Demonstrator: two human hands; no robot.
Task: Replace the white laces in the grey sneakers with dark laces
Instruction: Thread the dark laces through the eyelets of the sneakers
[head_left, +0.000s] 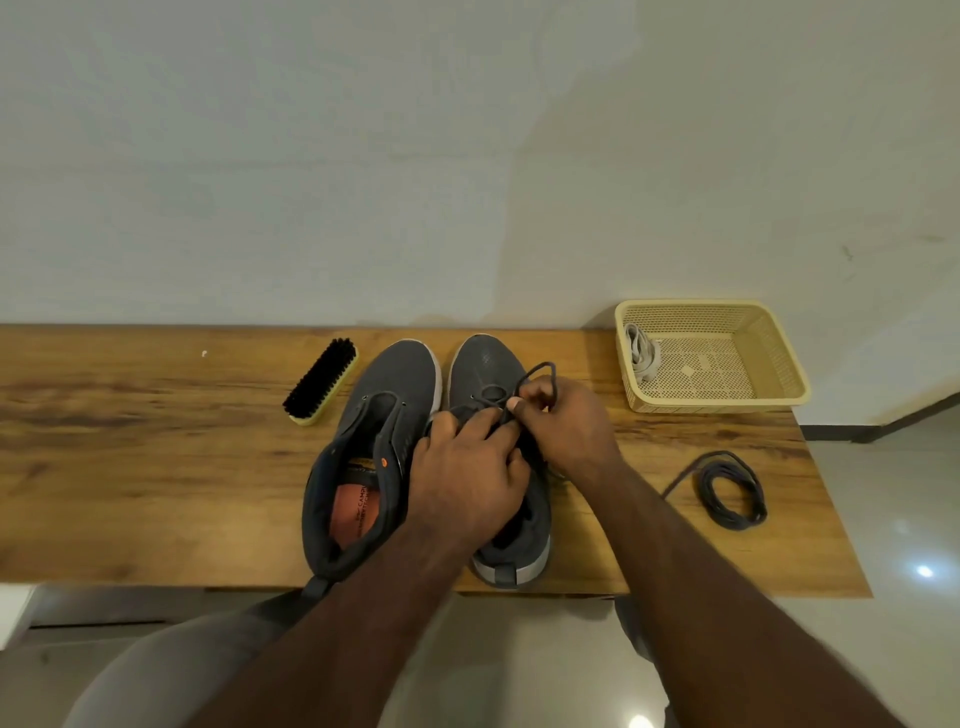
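I am working the dark lace (524, 387) into the right-hand grey sneaker (485, 374), which sits under both my hands with its toe pointing away from me toward the wall and its heel at the near table edge, so its long axis runs straight out from my body. My right hand (563, 426) has its fingers curled and pinches the lace just above the eyelets, leaving a loop standing up beyond my fingertips over the toe box; I judge the pinch is there to keep tension while the end is fed. My left hand (467, 467) lies over the tongue area with fingers bent down onto the lace and the upper, apparently steadying the shoe and holding the lace, though I cannot see exactly which strand it has. Just to the left of my left hand the other grey sneaker (374, 452) lies parallel, toe also away from me, its opening gaping and no lace visible in it, so I take it as waiting its turn. Further left lies a shoe brush (320, 382), angled on the table (130, 467). To the right of my right hand, well apart, a coiled second dark lace (732, 491) rests near the table edge, ready for the other shoe. Beyond it stands a cream basket (779, 364) holding the removed white laces (641, 353).
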